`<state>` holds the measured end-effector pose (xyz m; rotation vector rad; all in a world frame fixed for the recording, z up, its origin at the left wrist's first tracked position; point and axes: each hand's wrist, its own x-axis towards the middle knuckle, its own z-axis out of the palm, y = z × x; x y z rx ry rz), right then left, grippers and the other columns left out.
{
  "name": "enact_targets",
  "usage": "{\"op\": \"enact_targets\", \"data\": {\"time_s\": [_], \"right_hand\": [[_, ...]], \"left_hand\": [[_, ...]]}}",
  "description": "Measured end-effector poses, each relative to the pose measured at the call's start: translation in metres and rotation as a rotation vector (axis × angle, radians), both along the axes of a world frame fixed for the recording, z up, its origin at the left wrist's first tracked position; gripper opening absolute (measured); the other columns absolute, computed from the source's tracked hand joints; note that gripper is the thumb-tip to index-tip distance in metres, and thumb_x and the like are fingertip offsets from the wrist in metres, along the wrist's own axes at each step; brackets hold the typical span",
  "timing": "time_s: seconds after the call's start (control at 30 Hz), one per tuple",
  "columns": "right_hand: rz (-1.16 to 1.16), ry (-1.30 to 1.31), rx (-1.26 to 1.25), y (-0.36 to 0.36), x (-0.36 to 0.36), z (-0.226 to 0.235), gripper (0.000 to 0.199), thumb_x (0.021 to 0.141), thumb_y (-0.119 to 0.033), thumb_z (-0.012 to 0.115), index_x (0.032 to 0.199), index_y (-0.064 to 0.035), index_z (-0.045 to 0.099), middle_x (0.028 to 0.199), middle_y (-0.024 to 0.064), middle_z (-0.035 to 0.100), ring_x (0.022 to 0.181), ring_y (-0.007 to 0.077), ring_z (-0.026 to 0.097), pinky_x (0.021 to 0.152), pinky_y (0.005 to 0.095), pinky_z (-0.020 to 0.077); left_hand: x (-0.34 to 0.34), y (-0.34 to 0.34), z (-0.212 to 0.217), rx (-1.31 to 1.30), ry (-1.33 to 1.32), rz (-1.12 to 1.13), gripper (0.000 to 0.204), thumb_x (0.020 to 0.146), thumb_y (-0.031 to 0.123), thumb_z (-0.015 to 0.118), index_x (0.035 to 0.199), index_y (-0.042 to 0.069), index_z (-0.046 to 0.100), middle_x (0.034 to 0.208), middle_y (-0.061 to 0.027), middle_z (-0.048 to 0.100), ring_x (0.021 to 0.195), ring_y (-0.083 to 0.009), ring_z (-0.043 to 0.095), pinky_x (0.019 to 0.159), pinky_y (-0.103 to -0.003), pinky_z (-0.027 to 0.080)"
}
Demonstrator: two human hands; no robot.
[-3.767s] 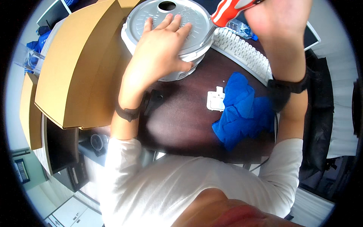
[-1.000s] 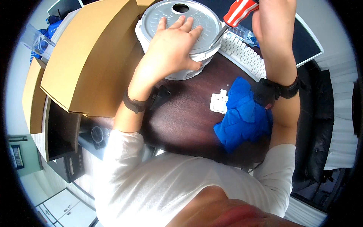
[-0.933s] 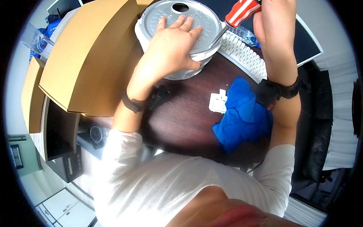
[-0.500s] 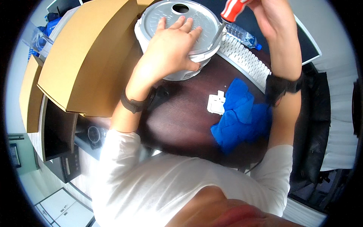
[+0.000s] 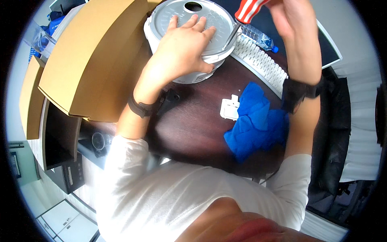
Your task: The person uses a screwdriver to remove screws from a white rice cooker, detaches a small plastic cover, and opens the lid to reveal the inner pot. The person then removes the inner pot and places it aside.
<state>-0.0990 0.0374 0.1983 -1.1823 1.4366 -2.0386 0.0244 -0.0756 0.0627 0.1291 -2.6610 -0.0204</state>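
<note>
My left hand (image 5: 183,50) lies flat with fingers spread on the silver-grey top plate of a round white appliance (image 5: 221,34), its thumb over the near rim. An oval hole (image 5: 193,7) opens in the plate at the far side. In my right hand (image 5: 291,26) is a screwdriver (image 5: 249,11) with a red and white striped handle. Its metal shaft slants down to the plate's right edge; what the tip meets is too small to make out. The upper picture edge cuts off part of the right fingers.
Beside the appliance lie a white keyboard (image 5: 262,64) and a plastic bottle (image 5: 258,38). Nearer on the dark table (image 5: 193,121) are a small white plastic part (image 5: 229,108) and a blue cloth (image 5: 252,125). A large cardboard box (image 5: 92,60) stands on the left.
The screwdriver's handle shows a different side of its striped pattern, so it has turned a little. My left hand stays pressed on the plate.
</note>
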Motion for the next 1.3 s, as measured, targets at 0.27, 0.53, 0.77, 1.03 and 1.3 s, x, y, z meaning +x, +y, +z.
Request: {"op": "enact_targets", "data": {"time_s": [0.27, 0.53, 0.77, 1.03, 1.3], "right_hand": [[0.852, 0.101, -0.177, -0.012, -0.019, -0.008, 0.036, 0.094, -0.026, 0.036, 0.067, -0.0068, 0.050, 0.057, 0.0086, 0.053, 0.047, 0.0210, 0.055, 0.043, 0.0319, 0.0464], [-0.023, -0.234, 0.083, -0.001, 0.000, 0.012, 0.042, 0.100, -0.037, 0.035, 0.074, -0.0099, 0.053, 0.061, 0.0052, 0.053, 0.052, 0.0179, 0.054, 0.056, 0.0346, 0.0516], [0.038, 0.031, -0.450, 0.005, 0.035, -0.009, 0.026, 0.095, -0.029, 0.050, 0.089, -0.0035, 0.047, 0.072, 0.0076, 0.055, 0.050, 0.0148, 0.058, 0.042, 0.0254, 0.0490], [0.491, -0.084, -0.030, -0.007, -0.018, 0.001, 0.021, 0.091, -0.022, 0.057, 0.079, -0.0046, 0.052, 0.073, 0.0085, 0.056, 0.061, 0.0187, 0.060, 0.056, 0.0311, 0.0527], [-0.521, 1.247, 0.386, 0.030, 0.027, 0.020, 0.026, 0.089, -0.026, 0.064, 0.083, -0.0014, 0.058, 0.073, 0.0033, 0.060, 0.062, 0.0096, 0.056, 0.055, 0.0236, 0.0451]], "left_hand": [[0.003, 0.000, 0.001, -0.025, -0.004, 0.005, 0.081, 0.061, 0.035, 0.079, 0.132, 0.008, 0.052, 0.137, -0.0196, 0.048, 0.131, -0.0356, 0.042, 0.107, -0.060, 0.028], [0.003, -0.002, -0.001, -0.014, 0.002, 0.012, 0.081, 0.060, 0.035, 0.079, 0.131, 0.007, 0.052, 0.138, -0.0193, 0.048, 0.131, -0.0350, 0.042, 0.108, -0.059, 0.028], [0.003, 0.002, 0.004, 0.002, -0.013, 0.008, 0.079, 0.062, 0.035, 0.077, 0.131, 0.006, 0.052, 0.137, -0.0182, 0.048, 0.132, -0.0334, 0.042, 0.108, -0.060, 0.028], [0.003, 0.000, 0.001, -0.009, -0.013, 0.005, 0.078, 0.061, 0.035, 0.077, 0.130, 0.006, 0.053, 0.135, -0.0195, 0.049, 0.132, -0.0343, 0.042, 0.108, -0.060, 0.027], [0.002, 0.002, 0.002, 0.014, -0.002, -0.009, 0.078, 0.061, 0.033, 0.078, 0.130, 0.006, 0.053, 0.135, -0.0190, 0.049, 0.132, -0.0342, 0.042, 0.108, -0.060, 0.028]]}}
